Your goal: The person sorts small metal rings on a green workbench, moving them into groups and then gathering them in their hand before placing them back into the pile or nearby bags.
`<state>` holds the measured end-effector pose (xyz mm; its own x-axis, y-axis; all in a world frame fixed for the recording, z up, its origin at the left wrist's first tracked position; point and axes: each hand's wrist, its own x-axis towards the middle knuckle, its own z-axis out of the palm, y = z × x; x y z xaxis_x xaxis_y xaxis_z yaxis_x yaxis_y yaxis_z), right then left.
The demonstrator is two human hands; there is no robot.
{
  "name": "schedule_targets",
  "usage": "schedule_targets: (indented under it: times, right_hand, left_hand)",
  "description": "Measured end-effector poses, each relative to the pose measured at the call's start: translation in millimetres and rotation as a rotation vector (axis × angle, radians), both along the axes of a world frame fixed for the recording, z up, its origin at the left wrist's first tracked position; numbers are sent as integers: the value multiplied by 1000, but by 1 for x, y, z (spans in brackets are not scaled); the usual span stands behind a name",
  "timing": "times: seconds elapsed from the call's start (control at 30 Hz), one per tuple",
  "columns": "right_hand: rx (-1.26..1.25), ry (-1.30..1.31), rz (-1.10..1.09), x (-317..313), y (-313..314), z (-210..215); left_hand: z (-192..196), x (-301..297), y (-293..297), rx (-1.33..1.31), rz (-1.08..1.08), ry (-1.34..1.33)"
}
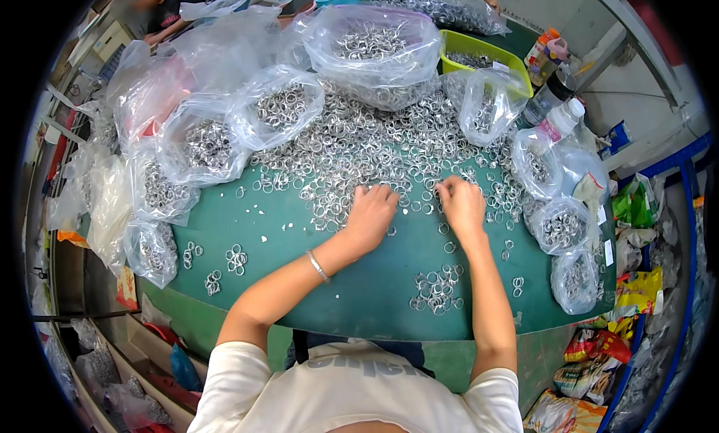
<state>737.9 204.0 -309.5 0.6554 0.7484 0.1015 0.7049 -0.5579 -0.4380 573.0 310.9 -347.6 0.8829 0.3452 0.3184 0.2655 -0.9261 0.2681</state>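
Observation:
A wide heap of silver metal rings spreads across the green tabletop. My left hand rests at the near edge of the heap, its fingers curled down among the rings. Just to its right, my right hand is also curled, thumb and fingers drawn together over loose rings. Whatever the fingertips hold is hidden or too small to tell. Closer to me, left of my right forearm, lies a small ring pile. Little clusters of rings sit at the left, and a few more lie right of that forearm.
Clear plastic bags of rings line the table's far and side edges, including a large bag. A yellow-green bin and bottles stand at the far right. Another person sits far left. Blue shelving is at right.

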Motion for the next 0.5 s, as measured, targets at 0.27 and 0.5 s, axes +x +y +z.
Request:
schedule_targets:
  times: [0.27, 0.5]
  right_hand:
    - [56, 328, 74, 13, -25, 5]
    - [167, 231, 301, -17, 28, -9]
  left_hand:
    - [21, -13, 0, -706, 7, -184]
    - [26, -49, 5, -1866, 117, -255]
